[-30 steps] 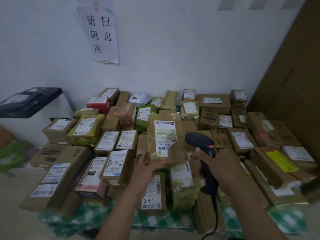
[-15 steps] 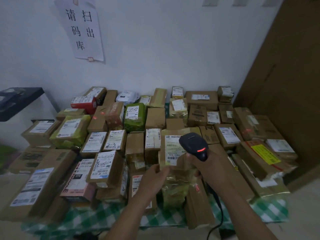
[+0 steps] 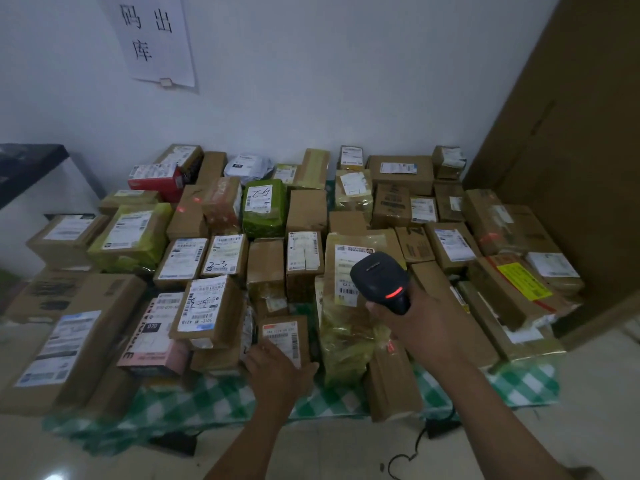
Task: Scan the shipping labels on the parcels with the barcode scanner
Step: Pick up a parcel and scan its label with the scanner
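Right hand [image 3: 414, 323], fingers wrapped round barcode scanner [image 3: 379, 278]; left hand [image 3: 277, 374], fingers gripping near edge of small parcel [image 3: 284, 332]

We see a black barcode scanner [image 3: 379, 278] with a glowing red strip. The parcels [image 3: 306, 211] are mostly brown with white labels, as is the small parcel [image 3: 282, 332] in front. There is one green parcel [image 3: 264, 216], a red box [image 3: 156, 181] and a pink box [image 3: 152, 355]. A yellow label [image 3: 523, 280] shows at the right. The cloth [image 3: 214, 400] is green-and-white check, and the sign [image 3: 166, 64] is white with black characters.
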The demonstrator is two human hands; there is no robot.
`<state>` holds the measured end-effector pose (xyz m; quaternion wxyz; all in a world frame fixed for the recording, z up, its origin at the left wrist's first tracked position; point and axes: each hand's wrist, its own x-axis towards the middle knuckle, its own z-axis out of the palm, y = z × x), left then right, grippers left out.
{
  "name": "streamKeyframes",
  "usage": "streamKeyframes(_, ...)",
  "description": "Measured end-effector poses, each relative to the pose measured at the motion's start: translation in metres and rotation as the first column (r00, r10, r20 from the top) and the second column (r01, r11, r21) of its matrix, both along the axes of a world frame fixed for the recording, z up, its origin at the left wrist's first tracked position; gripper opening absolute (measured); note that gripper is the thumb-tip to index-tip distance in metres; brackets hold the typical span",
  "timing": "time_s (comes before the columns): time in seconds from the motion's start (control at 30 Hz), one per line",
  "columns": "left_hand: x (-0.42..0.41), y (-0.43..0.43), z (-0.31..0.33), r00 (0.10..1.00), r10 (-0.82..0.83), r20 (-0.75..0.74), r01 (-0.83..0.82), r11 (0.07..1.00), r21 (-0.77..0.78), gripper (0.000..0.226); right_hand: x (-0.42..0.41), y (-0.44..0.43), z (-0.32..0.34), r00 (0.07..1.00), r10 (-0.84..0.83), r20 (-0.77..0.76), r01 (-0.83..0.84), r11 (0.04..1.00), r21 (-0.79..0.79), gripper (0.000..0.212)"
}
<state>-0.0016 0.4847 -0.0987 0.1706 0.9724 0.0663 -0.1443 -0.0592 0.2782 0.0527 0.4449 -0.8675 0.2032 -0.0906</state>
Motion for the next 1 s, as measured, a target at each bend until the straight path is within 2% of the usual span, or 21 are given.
streamKeyframes(0.07,0.0,-0.007,-0.006,0.998,0.037,-0.05,-0.036,0.999,0.017,0.134,-0.002,0.0,0.002,0.999,0.044,-0.022,-0.044,0.999,0.003,0.03)
streamKeyframes(0.2,0.003,-0.011,-0.007,0.963,0.189,-0.193,-0.217,0.967,-0.136,0.141,-0.006,0.002,0.007,0.988,0.148,-0.05,-0.149,0.989,-0.022,0.029)
streamKeyframes(0.27,0.0,-0.01,-0.005,0.958,0.245,-0.151,-0.271,0.945,-0.186,0.139,-0.01,0.004,0.01,0.978,0.206,-0.043,-0.208,0.978,-0.025,0.029)
streamKeyframes(0.37,-0.01,-0.006,0.003,0.952,0.305,-0.003,-0.296,0.922,-0.251,0.137,-0.011,0.012,0.013,0.958,0.287,-0.032,-0.286,0.958,0.006,0.028)
streamKeyframes(0.47,-0.017,0.001,0.021,0.923,0.355,0.145,-0.289,0.892,-0.349,0.138,-0.007,0.029,0.012,0.933,0.36,-0.023,-0.356,0.93,0.093,0.024)
streamKeyframes(0.57,-0.019,0.013,0.049,0.879,0.435,0.194,-0.295,0.817,-0.496,0.142,-0.001,0.054,0.009,0.906,0.423,-0.026,-0.407,0.885,0.228,0.017)
streamKeyframes(0.63,-0.021,0.023,0.07,0.844,0.482,0.236,-0.275,0.766,-0.581,0.143,0.004,0.072,0.005,0.9,0.435,-0.014,-0.416,0.868,0.271,0.015)
streamKeyframes(0.73,-0.021,0.042,0.092,0.798,0.538,0.272,-0.25,0.705,-0.663,0.131,0.014,0.093,0.003,0.927,0.375,0.012,-0.35,0.854,0.384,0.018)
streamKeyframes(0.77,-0.021,0.049,0.098,0.8,0.551,0.236,-0.242,0.657,-0.715,0.122,0.017,0.099,0.004,0.932,0.363,0.01,-0.33,0.835,0.44,0.019)
streamKeyframes(0.83,-0.023,0.062,0.106,0.818,0.563,0.116,-0.224,0.499,-0.837,0.101,0.024,0.107,0.006,0.939,0.342,0.017,-0.291,0.77,0.568,0.022)
streamKeyframes(0.93,-0.029,0.081,0.116,0.831,0.555,0.036,-0.178,0.328,-0.928,0.047,0.032,0.114,0.012,0.952,0.305,0.041,-0.243,0.664,0.707,0.026)
streamKeyframes(0.97,-0.03,0.088,0.118,0.844,0.536,-0.001,-0.158,0.248,-0.956,0.044,0.034,0.116,0.013,0.949,0.311,0.045,-0.244,0.637,0.731,0.027)
streamKeyframes(1.0,-0.029,0.094,0.12,0.863,0.503,-0.049,-0.147,0.156,-0.977,0.05,0.036,0.118,0.014,0.944,0.325,0.049,-0.25,0.615,0.748,0.029)
